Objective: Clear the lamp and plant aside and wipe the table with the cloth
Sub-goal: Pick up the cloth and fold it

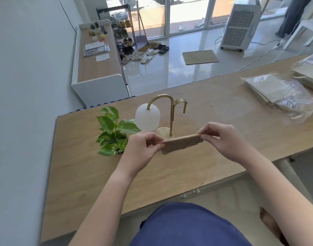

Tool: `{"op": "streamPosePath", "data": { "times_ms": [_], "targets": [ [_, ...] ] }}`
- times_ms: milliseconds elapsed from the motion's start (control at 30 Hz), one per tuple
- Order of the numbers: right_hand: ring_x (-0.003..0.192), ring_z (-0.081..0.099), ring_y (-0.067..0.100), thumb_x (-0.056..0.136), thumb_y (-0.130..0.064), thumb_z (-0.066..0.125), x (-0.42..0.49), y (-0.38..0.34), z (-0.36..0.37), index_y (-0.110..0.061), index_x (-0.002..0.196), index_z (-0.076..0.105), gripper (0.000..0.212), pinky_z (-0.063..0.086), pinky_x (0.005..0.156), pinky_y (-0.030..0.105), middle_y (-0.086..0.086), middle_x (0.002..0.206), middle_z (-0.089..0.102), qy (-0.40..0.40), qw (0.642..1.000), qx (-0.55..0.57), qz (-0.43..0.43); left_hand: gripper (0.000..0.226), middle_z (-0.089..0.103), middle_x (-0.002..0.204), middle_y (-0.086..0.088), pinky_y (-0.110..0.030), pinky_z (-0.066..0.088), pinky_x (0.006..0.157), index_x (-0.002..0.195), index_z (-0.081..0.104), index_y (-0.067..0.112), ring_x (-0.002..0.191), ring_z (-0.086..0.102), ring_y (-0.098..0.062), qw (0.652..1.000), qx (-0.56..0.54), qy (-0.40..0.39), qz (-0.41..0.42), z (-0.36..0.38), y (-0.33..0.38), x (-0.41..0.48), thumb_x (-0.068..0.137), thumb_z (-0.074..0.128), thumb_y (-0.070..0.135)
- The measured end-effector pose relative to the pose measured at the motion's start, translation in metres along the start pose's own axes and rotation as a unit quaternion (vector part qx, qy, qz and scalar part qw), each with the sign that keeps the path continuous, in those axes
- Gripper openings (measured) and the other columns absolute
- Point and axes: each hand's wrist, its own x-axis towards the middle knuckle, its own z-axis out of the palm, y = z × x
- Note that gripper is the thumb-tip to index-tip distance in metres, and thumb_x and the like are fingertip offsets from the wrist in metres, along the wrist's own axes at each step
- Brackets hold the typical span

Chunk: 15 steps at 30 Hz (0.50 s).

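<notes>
A folded tan cloth (180,143) hangs in the air above the wooden table (81,174). My left hand (143,148) pinches its left end and my right hand (223,139) pinches its right end. Just behind the cloth stands a brass lamp (171,110) with a white shade (147,117); its round base is partly hidden by the cloth. A leafy green plant (113,132) sits on the table to the left of the lamp, close to my left hand.
Clear plastic packets of flat items (279,93) lie at the table's right end. A grey wall (19,86) runs along the table's left side. A low white cabinet (97,68), shoes and an air cooler (240,23) stand on the floor beyond.
</notes>
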Motion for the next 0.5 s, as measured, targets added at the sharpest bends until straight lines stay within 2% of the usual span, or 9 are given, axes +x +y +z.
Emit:
{"op": "streamPosePath", "data": {
  "times_ms": [100,200,333,500],
  "targets": [
    [0.094,0.077,0.005,0.098,-0.008,0.076,-0.016,0.014,-0.005,-0.027,0.097,0.076,0.019,0.061,0.091,0.035,-0.015,0.09,0.079,-0.012,1.0,0.0,0.023,0.01,0.075,0.091,0.019,-0.013,0.049,0.074,0.094,0.087,0.03,0.09,0.072,-0.01,1.0,0.011,-0.015,-0.01,0.022,0.003,-0.012,0.087,0.091,0.024],
    [0.091,0.076,0.005,0.099,-0.01,0.075,-0.039,0.032,-0.014,-0.028,0.097,0.077,0.018,0.06,0.086,0.03,-0.012,0.091,0.078,-0.046,0.997,-0.001,0.07,0.006,0.078,0.09,0.019,-0.013,0.05,0.076,0.092,0.085,0.033,0.091,0.074,-0.006,0.996,-0.027,-0.071,-0.053,0.051,0.002,-0.031,0.089,0.09,0.031],
    [0.084,0.073,0.009,0.102,-0.017,0.071,-0.063,0.059,-0.022,-0.035,0.094,0.078,0.021,0.057,0.077,0.027,-0.011,0.089,0.077,-0.112,0.984,0.006,0.142,0.006,0.082,0.092,0.014,-0.024,0.061,0.079,0.094,0.081,0.034,0.089,0.077,-0.006,0.966,-0.077,-0.182,-0.168,0.087,-0.01,-0.043,0.091,0.085,0.037],
    [0.088,0.071,0.007,0.102,-0.017,0.071,-0.038,0.115,-0.009,-0.029,0.094,0.077,0.015,0.054,0.077,0.019,-0.011,0.092,0.076,-0.19,0.957,-0.055,0.215,0.002,0.082,0.083,0.007,-0.028,0.061,0.075,0.093,0.08,0.025,0.077,0.077,-0.005,0.942,-0.042,-0.23,-0.24,0.139,-0.047,-0.014,0.094,0.08,0.024]
  ]
}}
